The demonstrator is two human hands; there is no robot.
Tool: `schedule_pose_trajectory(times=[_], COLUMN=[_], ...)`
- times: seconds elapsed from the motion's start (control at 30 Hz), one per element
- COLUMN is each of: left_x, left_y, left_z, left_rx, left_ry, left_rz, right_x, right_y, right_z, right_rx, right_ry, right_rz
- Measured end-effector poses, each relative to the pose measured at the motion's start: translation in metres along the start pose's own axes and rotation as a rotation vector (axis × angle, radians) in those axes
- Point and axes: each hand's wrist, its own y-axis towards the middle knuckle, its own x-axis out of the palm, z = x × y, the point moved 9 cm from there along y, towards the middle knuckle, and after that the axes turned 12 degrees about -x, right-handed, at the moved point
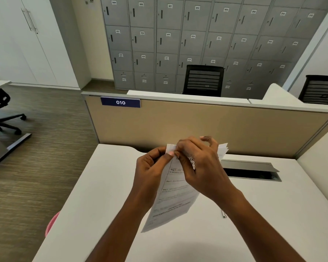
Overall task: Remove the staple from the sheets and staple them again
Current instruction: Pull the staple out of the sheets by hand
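White paper, thin & floppy: the sheets [175, 195] hang above the tabletop [95, 195], held up by the top-left corner. The lower end droops toward the surface; can't tell if it touches.

Your left hand [150, 167] pinches that corner from the left, thumb on the front. Your right hand [203, 163] comes in from the right & nips the same corner w/ thumb & forefinger tips. The other fingers [209, 138] are lifted & curled, off the paper. Both hands are clamped on paper, neither slack. The staple itself is hidden under your fingertips, so no telling whether it's in or out.

Handling, imo:
- The stack is light & has no stiffness, so it bends wherever you don't support it. At the top right the pages already fan apart.
- The corner tears easily. Grip close beside the staple, not at the far edge, & pull the legs straight out rather than sideways.
- The staple is tiny, sharp & slick, so use nail tips, not pads.
- For re-stapling, square the edges on the tabletop first, since loose pages will slide.

A small metal piece [224, 214] lies on the tabletop to the right of the sheets, too small to identify. Behind it is an open cable slot [254, 173]. No stapler in view.
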Motion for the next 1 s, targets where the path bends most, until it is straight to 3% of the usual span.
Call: schedule_pose_trajectory(times=[0.2, 0.37, 0.73, 1.0], left_x=[-0.007, -0.014, -0.036, -0.088], left_y=[-0.002, 0.0, -0.006, -0.002], left_z=[0.008, 0.009, -0.009, -0.037], left_rx=[0.091, 0.152, 0.044, 0.004], left_ry=[0.227, 0.319, 0.125, 0.049], left_rz=[-0.087, -0.017, 0.09, 0.226], right_x=[0.003, 0.004, 0.03, 0.066], right_y=[0.002, -0.002, 0.006, 0.035], right_z=[-0.009, -0.018, -0.018, -0.042], right_rx=[-0.034, -0.075, -0.179, -0.086], right_ry=[-0.071, -0.111, 0.018, 0.208], right_rz=[0.064, 0.106, 0.146, 0.125])
